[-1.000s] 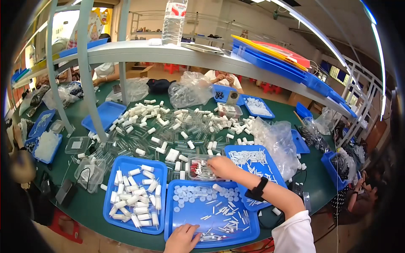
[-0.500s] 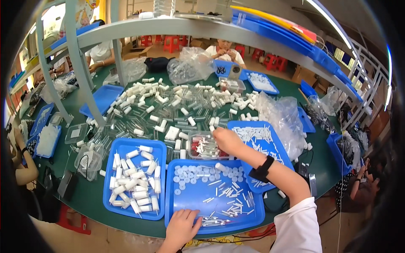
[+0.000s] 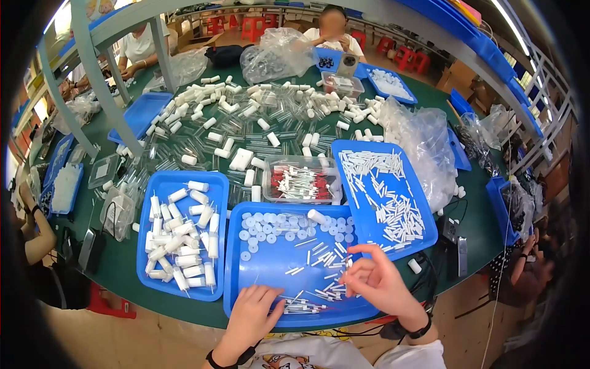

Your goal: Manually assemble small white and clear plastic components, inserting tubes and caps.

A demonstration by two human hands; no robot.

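Note:
My left hand (image 3: 253,312) lies over the near-left part of a blue tray (image 3: 261,264), fingers stretched out and seemingly holding nothing. Thin white pins (image 3: 301,305) lie in a small heap beside its thumb. Above the tray's right side is my right hand (image 3: 382,284), its fingers bent in a pinch; a tiny piece seems to be between them, too small to make out. Short white sticks (image 3: 332,255) are scattered below and left of it. Translucent round discs (image 3: 270,229) and one white cylinder (image 3: 316,216) lie along the tray's far side.
A left-hand blue tray (image 3: 144,258) holds white cylinders with thin pins. A clear box (image 3: 301,179) of red-and-white pins stands behind the middle tray. Another blue tray (image 3: 424,237) holds white sticks. Clear tubes and white caps (image 3: 270,117) cover the table beyond; plastic bags (image 3: 424,154) lie right.
My right hand has come back from the clear box to above the middle tray's right side. My left hand stays at the tray's near-left edge. The view has shifted slightly.

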